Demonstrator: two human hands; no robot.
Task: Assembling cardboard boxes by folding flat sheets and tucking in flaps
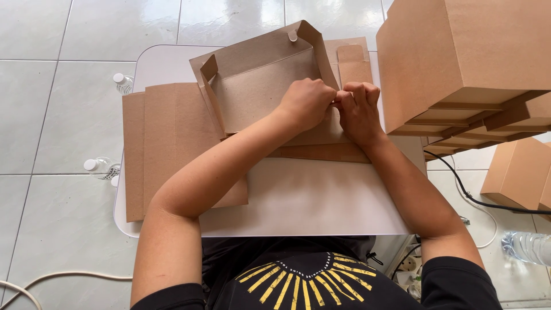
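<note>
Head view: left hand [307, 103] and right hand [359, 109] are meeting knuckle to knuckle at upper centre of the frame, both pinching closed on a side flap of the half-folded cardboard box [258, 86], which is lying on the white table [304, 201]. A stack of flat cardboard blanks [166, 138] is resting at left on the table, and finished boxes [459, 51] are standing piled at upper right.
</note>
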